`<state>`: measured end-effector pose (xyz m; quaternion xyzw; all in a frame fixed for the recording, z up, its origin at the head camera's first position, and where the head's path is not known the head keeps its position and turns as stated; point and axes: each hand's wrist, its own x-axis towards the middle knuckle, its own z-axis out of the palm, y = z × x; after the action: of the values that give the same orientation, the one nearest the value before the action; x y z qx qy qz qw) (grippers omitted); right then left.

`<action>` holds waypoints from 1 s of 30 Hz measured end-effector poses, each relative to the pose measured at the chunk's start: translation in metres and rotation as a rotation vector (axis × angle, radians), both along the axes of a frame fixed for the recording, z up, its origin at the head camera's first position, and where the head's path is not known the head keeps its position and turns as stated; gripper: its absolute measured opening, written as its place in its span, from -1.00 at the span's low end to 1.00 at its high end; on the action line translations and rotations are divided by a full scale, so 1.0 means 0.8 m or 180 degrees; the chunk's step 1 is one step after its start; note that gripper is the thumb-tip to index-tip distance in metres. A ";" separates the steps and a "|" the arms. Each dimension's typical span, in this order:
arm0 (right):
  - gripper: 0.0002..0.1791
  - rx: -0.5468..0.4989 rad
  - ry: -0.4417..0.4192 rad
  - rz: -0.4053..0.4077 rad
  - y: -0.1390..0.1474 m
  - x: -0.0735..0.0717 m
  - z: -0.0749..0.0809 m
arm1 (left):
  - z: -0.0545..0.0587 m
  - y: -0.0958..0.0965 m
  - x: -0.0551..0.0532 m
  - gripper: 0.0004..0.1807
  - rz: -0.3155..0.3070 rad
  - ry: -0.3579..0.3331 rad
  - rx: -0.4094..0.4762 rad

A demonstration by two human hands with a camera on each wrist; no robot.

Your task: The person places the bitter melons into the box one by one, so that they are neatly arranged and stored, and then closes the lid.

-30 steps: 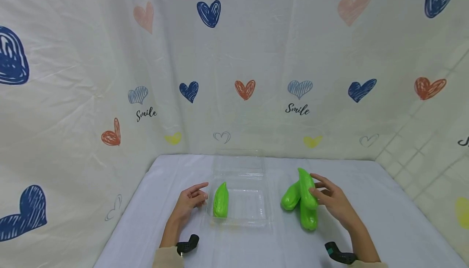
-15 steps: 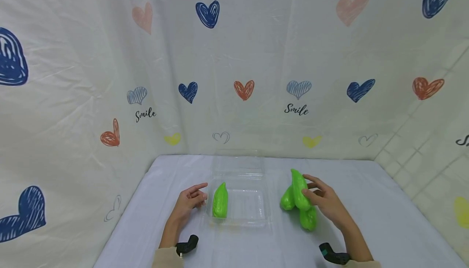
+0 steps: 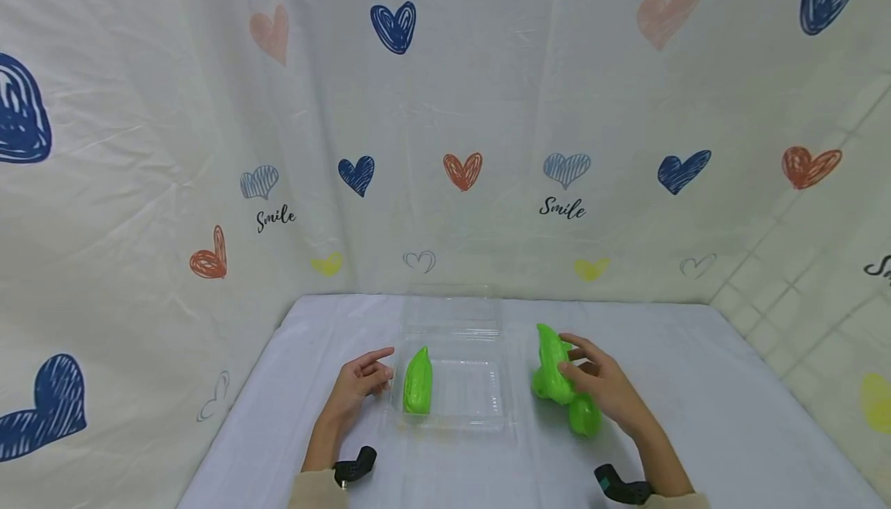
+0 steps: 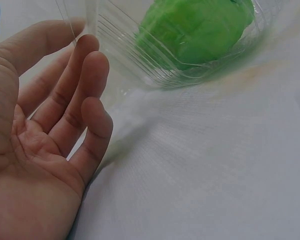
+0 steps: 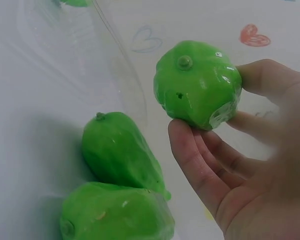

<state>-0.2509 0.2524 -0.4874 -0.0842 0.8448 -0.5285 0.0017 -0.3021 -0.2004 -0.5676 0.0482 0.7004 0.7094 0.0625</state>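
Note:
My right hand (image 3: 605, 393) grips a glossy, ridged green papaya-shaped fruit (image 5: 195, 82) between thumb and fingers, stem end facing the right wrist camera. Two similar green fruits lie below it on the table, a farther one (image 5: 120, 150) and a nearer one (image 5: 117, 212), touching each other. A clear plastic clamshell box (image 3: 506, 408) stands in the middle with its lid (image 3: 452, 314) laid back. Inside, along its left side, lies another green fruit (image 3: 418, 385). Beside the box's left wall is my left hand (image 3: 356, 389), fingers loosely bent, fingertips at the clear plastic; firm contact is hard to see.
A white cloth covers the table (image 3: 668, 354). Behind it hangs a pale curtain (image 3: 501, 91) printed with hearts and "Smile". A black wrist device shows on the left wrist (image 3: 356, 466) and on the right (image 3: 622, 486).
My right hand has moved left with the fruit toward the box, passing over the two fruits on the table. The left hand stays in place.

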 end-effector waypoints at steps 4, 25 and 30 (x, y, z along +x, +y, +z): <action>-0.37 -0.0010 -0.0022 0.0021 -0.008 0.000 -0.001 | 0.000 0.000 0.000 -0.40 0.0015 -0.0010 0.0008; -0.32 -0.0133 -0.0140 0.0096 -0.037 0.000 -0.005 | 0.000 -0.002 0.000 -0.44 0.0001 -0.0008 0.0043; -0.33 -0.0090 -0.0120 0.0100 -0.042 0.000 -0.005 | 0.001 -0.001 0.000 -0.38 -0.0009 -0.0015 0.0067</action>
<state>-0.2507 0.2185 -0.4915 -0.0875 0.8356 -0.5417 0.0248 -0.3020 -0.2015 -0.5667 0.0482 0.6926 0.7168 0.0646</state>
